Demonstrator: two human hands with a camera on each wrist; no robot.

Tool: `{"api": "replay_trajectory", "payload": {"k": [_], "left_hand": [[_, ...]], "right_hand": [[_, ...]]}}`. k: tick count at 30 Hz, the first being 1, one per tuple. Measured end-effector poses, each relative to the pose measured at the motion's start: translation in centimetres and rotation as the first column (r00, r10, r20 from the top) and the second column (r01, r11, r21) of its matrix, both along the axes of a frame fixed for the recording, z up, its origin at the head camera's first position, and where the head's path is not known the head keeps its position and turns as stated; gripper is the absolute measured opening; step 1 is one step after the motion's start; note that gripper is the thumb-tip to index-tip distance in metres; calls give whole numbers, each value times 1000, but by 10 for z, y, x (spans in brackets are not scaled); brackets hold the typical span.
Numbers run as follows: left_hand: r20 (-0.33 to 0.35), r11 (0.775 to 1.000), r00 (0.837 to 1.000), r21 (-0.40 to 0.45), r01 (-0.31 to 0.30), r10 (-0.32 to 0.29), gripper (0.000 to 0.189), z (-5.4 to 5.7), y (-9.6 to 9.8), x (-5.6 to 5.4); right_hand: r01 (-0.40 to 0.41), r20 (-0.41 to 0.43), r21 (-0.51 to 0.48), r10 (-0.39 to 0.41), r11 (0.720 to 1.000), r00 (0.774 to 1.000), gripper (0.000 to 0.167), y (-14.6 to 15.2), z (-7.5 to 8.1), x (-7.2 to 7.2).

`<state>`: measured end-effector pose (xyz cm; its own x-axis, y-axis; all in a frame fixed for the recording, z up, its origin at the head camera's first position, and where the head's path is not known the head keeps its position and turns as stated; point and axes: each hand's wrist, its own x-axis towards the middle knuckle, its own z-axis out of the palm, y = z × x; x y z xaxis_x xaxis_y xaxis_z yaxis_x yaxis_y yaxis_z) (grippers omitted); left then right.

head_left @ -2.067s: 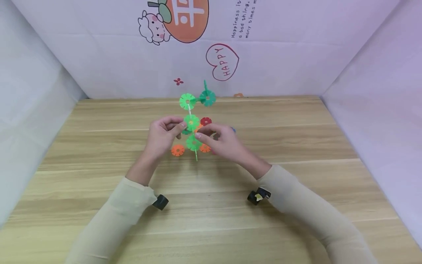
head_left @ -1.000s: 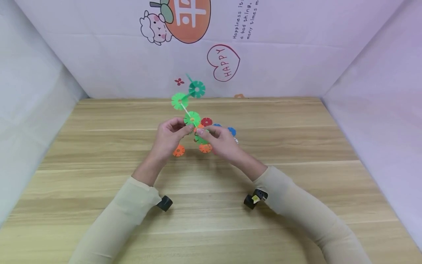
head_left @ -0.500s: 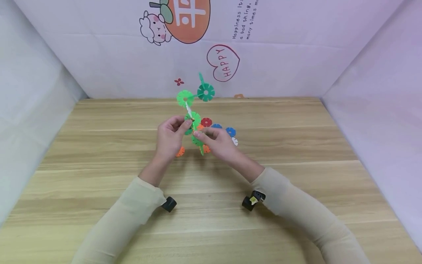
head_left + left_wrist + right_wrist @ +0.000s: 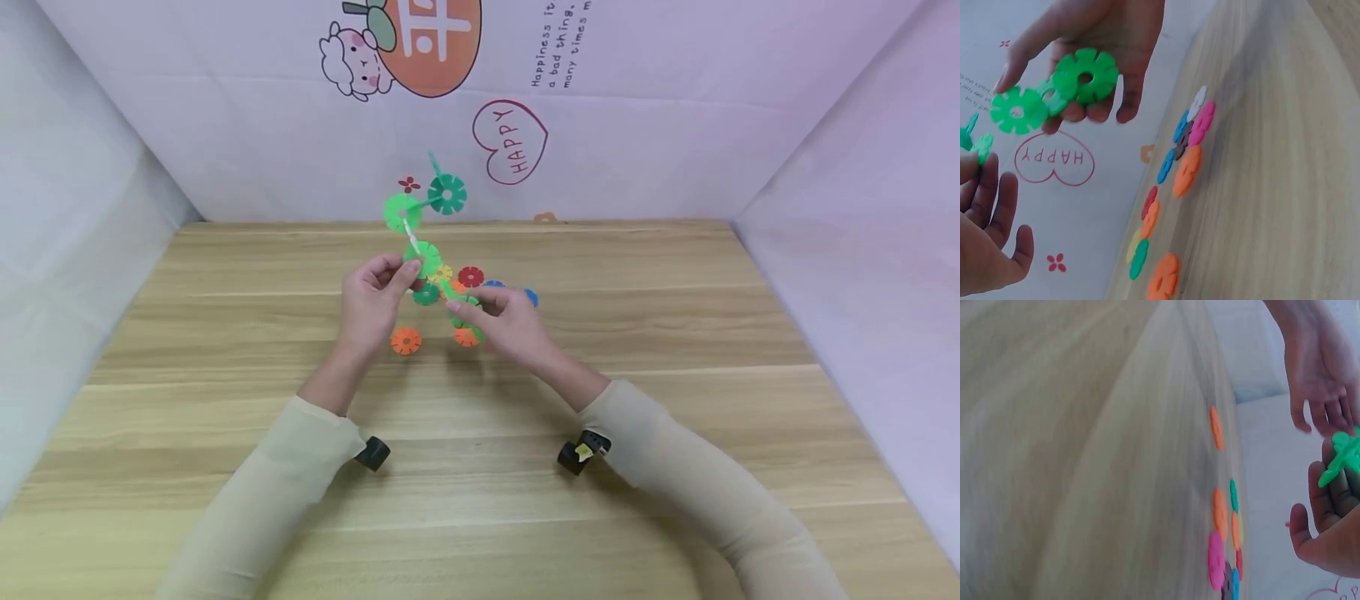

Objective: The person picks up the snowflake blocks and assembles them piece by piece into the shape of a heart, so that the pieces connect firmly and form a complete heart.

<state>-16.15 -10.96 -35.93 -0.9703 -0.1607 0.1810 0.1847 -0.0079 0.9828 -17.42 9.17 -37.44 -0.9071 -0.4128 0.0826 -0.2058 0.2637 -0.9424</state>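
Observation:
My left hand (image 4: 369, 304) pinches a light-green notched building disc (image 4: 427, 259). From it a chain runs up through an edge-on white disc (image 4: 412, 237) and another light-green disc (image 4: 402, 213) to teal discs (image 4: 447, 194). Between thumb and fingers, my right hand (image 4: 517, 327) grips a second chain of green discs (image 4: 1088, 76). The left wrist view shows a small gap between the two chains. Both are held above the table, the right-hand one partly hidden by fingers in the head view.
Loose discs lie on the wooden table (image 4: 480, 517) beneath and behind the hands: orange (image 4: 406, 341), dark green (image 4: 426, 293), red (image 4: 471, 277), yellow, blue, pink and others. A printed white cloth (image 4: 637, 150) stands behind the table's far edge.
The chains met between my fingertips half a second ago and now stand slightly apart. My left hand has shifted left and a little up with its chain; my right hand has barely moved.

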Motion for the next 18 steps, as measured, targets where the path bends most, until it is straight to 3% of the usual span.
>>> {"api": "replay_trajectory", "payload": {"k": [6,18], "left_hand": [[22,997,998,-39,67,-67,24,0,-6,2],[48,978,991,-165,130,-124,19,5,-7,10]], "right_hand": [[-30,7,4,30,1000,1000,29,7,5,-5],[-100,-59,20,101,995,993,22,12,5,-5]]}}
